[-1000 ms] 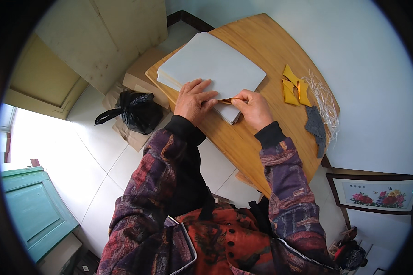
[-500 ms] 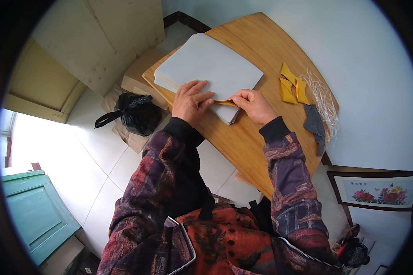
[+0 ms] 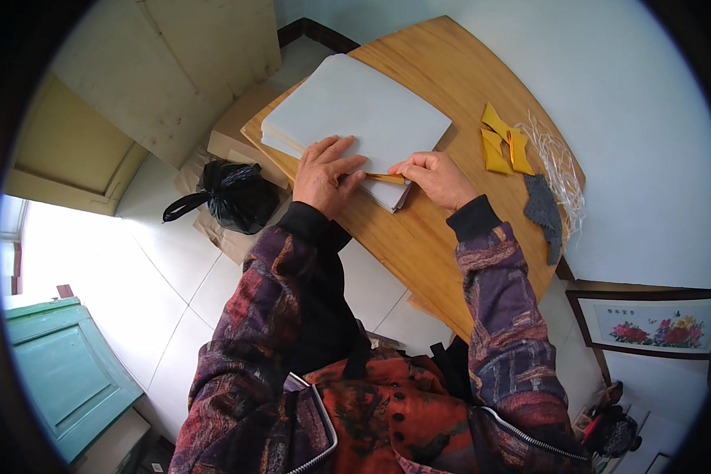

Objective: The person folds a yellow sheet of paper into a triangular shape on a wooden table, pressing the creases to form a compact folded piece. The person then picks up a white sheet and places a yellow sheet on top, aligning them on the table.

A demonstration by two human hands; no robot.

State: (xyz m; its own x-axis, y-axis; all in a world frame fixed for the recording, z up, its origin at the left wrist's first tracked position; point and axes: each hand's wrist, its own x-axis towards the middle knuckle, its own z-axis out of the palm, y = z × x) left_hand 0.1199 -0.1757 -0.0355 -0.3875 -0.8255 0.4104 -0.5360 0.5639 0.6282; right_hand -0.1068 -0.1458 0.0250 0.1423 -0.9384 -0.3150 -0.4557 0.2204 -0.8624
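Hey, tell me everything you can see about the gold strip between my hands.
The gold strip is narrow, smooth-edged and slightly shiny, apparently paper or foil, with a darker line along its upper side that may be a fold. It lies crosswise over the near part of the white paper stack, dipping slightly rightward. Your left hand covers its left end; your right hand has fingers at the other. Its full length is hidden.

White sheets point(image 3: 363, 103), gold strip point(image 3: 385, 178), yellow pieces point(image 3: 494, 158), grey scrap point(image 3: 541, 209), purple-and-red patterned sleeves point(image 3: 505, 308)
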